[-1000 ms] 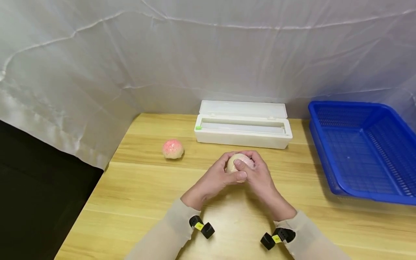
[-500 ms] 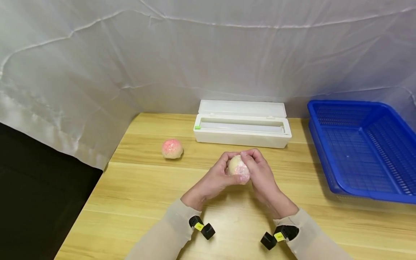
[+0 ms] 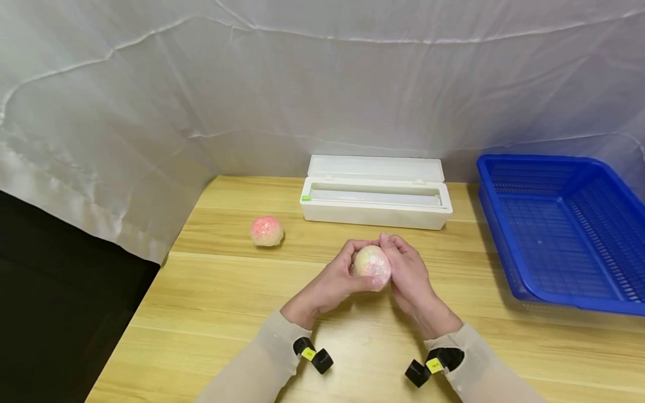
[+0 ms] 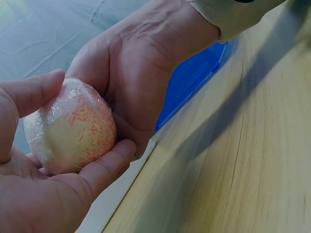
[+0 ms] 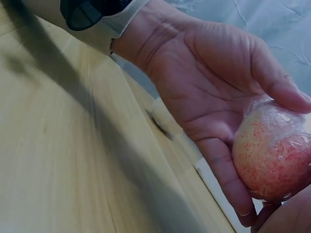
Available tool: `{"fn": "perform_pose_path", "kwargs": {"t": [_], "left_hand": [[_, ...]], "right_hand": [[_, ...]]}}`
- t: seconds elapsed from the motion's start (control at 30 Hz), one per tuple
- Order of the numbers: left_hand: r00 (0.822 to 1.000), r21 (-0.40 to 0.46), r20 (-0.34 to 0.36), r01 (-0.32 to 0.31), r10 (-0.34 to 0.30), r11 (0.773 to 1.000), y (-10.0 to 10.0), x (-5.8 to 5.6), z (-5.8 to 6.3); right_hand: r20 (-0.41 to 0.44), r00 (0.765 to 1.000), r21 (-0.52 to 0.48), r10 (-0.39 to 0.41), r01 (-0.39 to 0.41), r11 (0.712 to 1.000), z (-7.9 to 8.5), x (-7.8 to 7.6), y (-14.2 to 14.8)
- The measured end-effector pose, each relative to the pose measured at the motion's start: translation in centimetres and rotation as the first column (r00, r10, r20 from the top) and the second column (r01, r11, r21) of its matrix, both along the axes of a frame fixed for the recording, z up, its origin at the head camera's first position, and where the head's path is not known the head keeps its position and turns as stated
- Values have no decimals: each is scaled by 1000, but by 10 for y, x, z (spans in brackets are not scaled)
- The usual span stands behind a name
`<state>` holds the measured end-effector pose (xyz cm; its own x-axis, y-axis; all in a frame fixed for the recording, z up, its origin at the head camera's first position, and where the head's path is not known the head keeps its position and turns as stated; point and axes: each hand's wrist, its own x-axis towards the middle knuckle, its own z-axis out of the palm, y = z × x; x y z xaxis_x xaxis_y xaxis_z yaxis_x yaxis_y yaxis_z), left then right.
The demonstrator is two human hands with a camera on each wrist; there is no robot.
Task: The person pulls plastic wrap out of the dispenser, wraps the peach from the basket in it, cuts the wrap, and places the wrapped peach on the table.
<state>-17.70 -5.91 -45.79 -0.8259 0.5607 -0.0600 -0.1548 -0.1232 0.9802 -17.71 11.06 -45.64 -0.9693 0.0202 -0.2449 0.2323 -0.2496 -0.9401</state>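
Between both hands sits a cream and pink speckled peach (image 3: 372, 262), with crinkled clear film round it that shows in the left wrist view. The left hand (image 3: 335, 280) grips it from the left, thumb across the near side and fingers beneath. On the other side the right hand (image 3: 410, 271) is curled against the peach, its thumb along the upper right edge. Some right-hand fingers are hidden behind the peach. In the right wrist view the film over the peach (image 5: 274, 150) is bunched near the left thumb. A second peach (image 3: 267, 231) lies on the table at the left.
A long white cling film dispenser (image 3: 375, 215) stands at the back, lid raised, a roll inside and a green piece at its left end. At the right is a blue plastic basket (image 3: 504, 252). The wooden table (image 3: 201, 313) ends at a left edge beside black fabric.
The right thumb has shifted off the face of the peach to its upper right side. The peach has turned, showing more of its pink, film-covered side. The left hand keeps its hold.
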Motion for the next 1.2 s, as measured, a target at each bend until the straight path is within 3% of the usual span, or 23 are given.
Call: {"fn": "perform_pose_path", "kwargs": {"t": [0.17,0.27,0.4,0.57,0.7,0.87,1.0,1.07,1.2], "left_hand": [[1000,41,24,6,-7,999,1,-1,-2],[998,96,60,-9,4,995,2,-1,-3],[989,162,137,-76,54,984,4,0,-1],[974,170,150,-196,171,966,13,2,-1],[944,98,100,-322,313,941,25,3,-3],[888,43,78,-456,452,889,34,5,-6],[842,17,86,-535,532,845,36,5,-6],[836,49,118,-545,537,837,36,5,-6],[855,142,200,-508,478,849,32,4,-7]], "right_hand": [[33,999,18,15,-15,1000,1,-5,7],[4,999,-8,46,-46,999,4,-6,13],[-75,989,49,126,-123,991,10,1,13],[-96,991,173,96,-79,982,12,7,1],[-76,997,132,7,3,991,10,7,-9],[-80,993,119,-91,100,988,5,7,-18],[-84,993,154,-78,90,984,1,8,-21],[-70,997,135,-40,49,990,0,7,-19],[-51,999,69,16,-12,998,-3,6,-13]]}}
